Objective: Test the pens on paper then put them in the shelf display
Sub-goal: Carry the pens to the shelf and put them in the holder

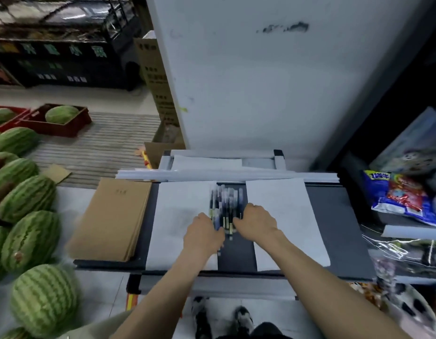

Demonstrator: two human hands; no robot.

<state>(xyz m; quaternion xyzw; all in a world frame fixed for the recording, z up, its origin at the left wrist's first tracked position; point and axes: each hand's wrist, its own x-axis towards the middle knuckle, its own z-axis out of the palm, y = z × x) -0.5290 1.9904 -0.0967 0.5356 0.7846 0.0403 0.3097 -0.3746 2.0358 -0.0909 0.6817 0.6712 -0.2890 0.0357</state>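
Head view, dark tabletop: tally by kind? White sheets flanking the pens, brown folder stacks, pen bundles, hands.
white sheets: 2 (left sheet, right sheet)
brown folder stack: 1
pen bundle: 1 (single pens too blurred to count)
hands: 2 (left hand, right hand)
total: 6

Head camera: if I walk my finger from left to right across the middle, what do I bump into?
watermelons → brown folders → left paper → left hand → pens → right hand → right paper → snack bag
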